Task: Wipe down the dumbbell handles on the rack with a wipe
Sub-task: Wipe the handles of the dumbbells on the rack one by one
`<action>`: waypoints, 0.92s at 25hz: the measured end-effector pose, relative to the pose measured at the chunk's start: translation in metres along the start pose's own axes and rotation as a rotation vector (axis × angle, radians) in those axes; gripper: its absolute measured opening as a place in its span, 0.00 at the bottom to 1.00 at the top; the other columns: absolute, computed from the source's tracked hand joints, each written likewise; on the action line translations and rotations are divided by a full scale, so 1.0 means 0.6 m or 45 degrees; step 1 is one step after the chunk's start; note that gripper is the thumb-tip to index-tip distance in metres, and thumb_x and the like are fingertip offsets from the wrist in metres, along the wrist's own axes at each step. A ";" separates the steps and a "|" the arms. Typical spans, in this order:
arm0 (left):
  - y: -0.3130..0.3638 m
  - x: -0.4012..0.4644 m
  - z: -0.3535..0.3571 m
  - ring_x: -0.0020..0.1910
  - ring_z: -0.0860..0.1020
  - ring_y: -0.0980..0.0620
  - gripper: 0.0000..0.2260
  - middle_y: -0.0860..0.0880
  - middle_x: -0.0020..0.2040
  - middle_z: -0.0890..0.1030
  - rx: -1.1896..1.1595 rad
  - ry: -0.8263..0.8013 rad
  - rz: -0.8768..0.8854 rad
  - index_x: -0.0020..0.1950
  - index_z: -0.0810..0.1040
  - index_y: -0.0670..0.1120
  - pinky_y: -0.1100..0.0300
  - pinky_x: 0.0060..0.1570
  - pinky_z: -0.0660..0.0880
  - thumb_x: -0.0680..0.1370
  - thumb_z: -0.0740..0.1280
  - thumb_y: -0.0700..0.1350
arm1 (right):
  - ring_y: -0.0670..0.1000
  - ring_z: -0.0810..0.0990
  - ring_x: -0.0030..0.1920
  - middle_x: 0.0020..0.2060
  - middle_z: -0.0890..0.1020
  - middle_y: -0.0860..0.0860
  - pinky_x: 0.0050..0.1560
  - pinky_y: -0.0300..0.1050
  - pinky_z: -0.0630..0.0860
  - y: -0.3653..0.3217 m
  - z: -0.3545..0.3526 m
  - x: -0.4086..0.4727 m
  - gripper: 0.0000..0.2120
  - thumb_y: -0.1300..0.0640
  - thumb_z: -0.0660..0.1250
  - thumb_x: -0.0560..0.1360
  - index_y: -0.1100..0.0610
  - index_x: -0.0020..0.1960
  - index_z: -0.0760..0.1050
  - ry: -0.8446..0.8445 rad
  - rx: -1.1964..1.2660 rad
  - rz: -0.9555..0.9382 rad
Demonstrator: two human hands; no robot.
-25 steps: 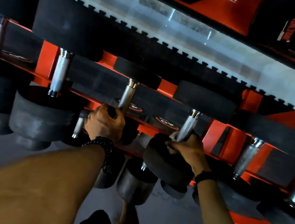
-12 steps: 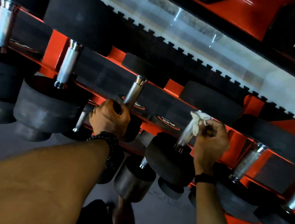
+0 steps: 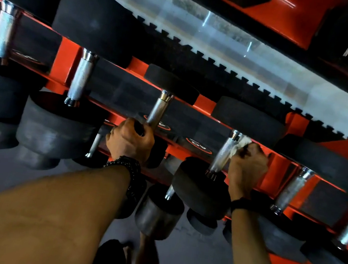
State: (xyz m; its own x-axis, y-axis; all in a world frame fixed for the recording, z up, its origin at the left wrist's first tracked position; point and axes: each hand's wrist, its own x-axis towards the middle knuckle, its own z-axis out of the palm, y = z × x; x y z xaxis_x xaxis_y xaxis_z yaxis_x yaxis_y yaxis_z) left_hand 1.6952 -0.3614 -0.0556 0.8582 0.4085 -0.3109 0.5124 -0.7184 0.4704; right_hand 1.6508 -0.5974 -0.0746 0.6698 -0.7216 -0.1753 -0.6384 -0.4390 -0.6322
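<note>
Right hand [image 3: 247, 164] pinches the white wipe [image 3: 242, 142] against the handle [image 3: 223, 153] just beside it, while left hand [image 3: 130, 140] grips the neighbouring handle [image 3: 159, 110] (probably for balance).

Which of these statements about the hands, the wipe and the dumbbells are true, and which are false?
1. The right hand holds a white wipe against a dumbbell handle. True.
2. The left hand is open and touches nothing. False: it grips the lower end of another handle.
3. The rack is blue. False: it is orange-red.
4. The left wrist carries a dark beaded bracelet. True.
5. The wipe sits at the bottom end of the handle. False: it is near the top end.
</note>
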 end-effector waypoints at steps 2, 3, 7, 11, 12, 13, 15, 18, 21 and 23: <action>0.000 -0.001 0.001 0.46 0.79 0.33 0.11 0.38 0.44 0.82 -0.009 0.016 0.007 0.42 0.78 0.43 0.45 0.48 0.72 0.75 0.67 0.50 | 0.52 0.73 0.32 0.30 0.76 0.56 0.30 0.39 0.61 0.010 -0.013 -0.052 0.05 0.68 0.66 0.72 0.64 0.38 0.78 -0.070 -0.195 -0.080; 0.000 -0.002 0.001 0.46 0.79 0.34 0.12 0.38 0.43 0.82 -0.010 0.025 0.012 0.42 0.78 0.43 0.46 0.48 0.72 0.75 0.66 0.51 | 0.53 0.74 0.32 0.30 0.77 0.57 0.31 0.38 0.61 0.014 -0.021 -0.076 0.07 0.68 0.66 0.73 0.62 0.36 0.78 -0.144 -0.227 -0.055; 0.003 -0.003 -0.001 0.45 0.79 0.34 0.12 0.39 0.43 0.83 -0.010 0.024 0.008 0.42 0.79 0.43 0.46 0.49 0.73 0.75 0.66 0.51 | 0.52 0.79 0.33 0.31 0.81 0.55 0.30 0.41 0.74 0.009 -0.007 -0.016 0.10 0.72 0.64 0.66 0.58 0.34 0.77 -0.187 0.122 0.191; 0.003 -0.003 -0.001 0.46 0.79 0.34 0.11 0.38 0.44 0.82 -0.011 0.041 0.001 0.42 0.79 0.42 0.46 0.48 0.72 0.75 0.68 0.50 | 0.49 0.81 0.36 0.37 0.82 0.58 0.35 0.44 0.77 0.004 -0.001 0.003 0.09 0.65 0.61 0.68 0.62 0.42 0.79 -0.083 0.119 0.132; 0.003 -0.003 0.000 0.46 0.79 0.34 0.11 0.38 0.43 0.82 -0.016 0.044 0.006 0.42 0.79 0.43 0.46 0.48 0.72 0.75 0.68 0.50 | 0.44 0.80 0.34 0.36 0.81 0.55 0.32 0.40 0.75 0.021 -0.004 -0.022 0.09 0.66 0.61 0.69 0.61 0.44 0.79 -0.198 0.023 0.116; 0.003 -0.003 -0.001 0.45 0.79 0.34 0.11 0.38 0.43 0.82 -0.018 0.046 0.009 0.42 0.79 0.43 0.46 0.48 0.72 0.75 0.67 0.50 | 0.40 0.78 0.32 0.35 0.80 0.52 0.30 0.34 0.72 0.030 -0.011 -0.046 0.11 0.70 0.61 0.69 0.60 0.44 0.80 -0.346 0.002 0.126; 0.004 -0.004 -0.001 0.46 0.78 0.33 0.11 0.37 0.43 0.82 -0.017 0.045 0.005 0.42 0.79 0.42 0.46 0.48 0.72 0.75 0.68 0.50 | 0.42 0.77 0.34 0.34 0.79 0.50 0.32 0.35 0.71 0.038 -0.018 -0.050 0.12 0.72 0.61 0.66 0.60 0.41 0.80 -0.549 0.110 0.213; 0.007 -0.005 -0.002 0.47 0.78 0.33 0.10 0.37 0.45 0.83 -0.009 0.050 0.007 0.45 0.80 0.42 0.47 0.49 0.71 0.76 0.68 0.50 | 0.53 0.83 0.45 0.44 0.84 0.56 0.45 0.47 0.78 -0.001 -0.025 0.014 0.18 0.67 0.60 0.60 0.69 0.47 0.78 -0.564 0.608 0.413; 0.010 -0.006 -0.001 0.48 0.78 0.33 0.10 0.36 0.46 0.82 0.003 0.053 -0.017 0.46 0.80 0.42 0.47 0.50 0.71 0.76 0.68 0.49 | 0.51 0.84 0.47 0.46 0.84 0.59 0.48 0.42 0.79 -0.012 -0.040 -0.002 0.19 0.70 0.61 0.60 0.71 0.51 0.75 -0.691 0.702 0.427; 0.010 -0.007 -0.001 0.48 0.78 0.32 0.10 0.35 0.46 0.82 -0.017 0.077 -0.023 0.46 0.80 0.41 0.46 0.50 0.72 0.76 0.68 0.49 | 0.55 0.83 0.50 0.49 0.84 0.61 0.48 0.43 0.78 -0.004 -0.059 -0.042 0.24 0.68 0.63 0.60 0.67 0.55 0.78 -0.986 0.649 0.474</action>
State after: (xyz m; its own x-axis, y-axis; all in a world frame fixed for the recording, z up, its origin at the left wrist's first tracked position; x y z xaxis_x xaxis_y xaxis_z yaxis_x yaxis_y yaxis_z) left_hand 1.6947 -0.3672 -0.0510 0.8489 0.4548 -0.2693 0.5278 -0.7032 0.4763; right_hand 1.6222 -0.5968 -0.0419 0.6388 -0.1390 -0.7567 -0.7403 0.1569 -0.6537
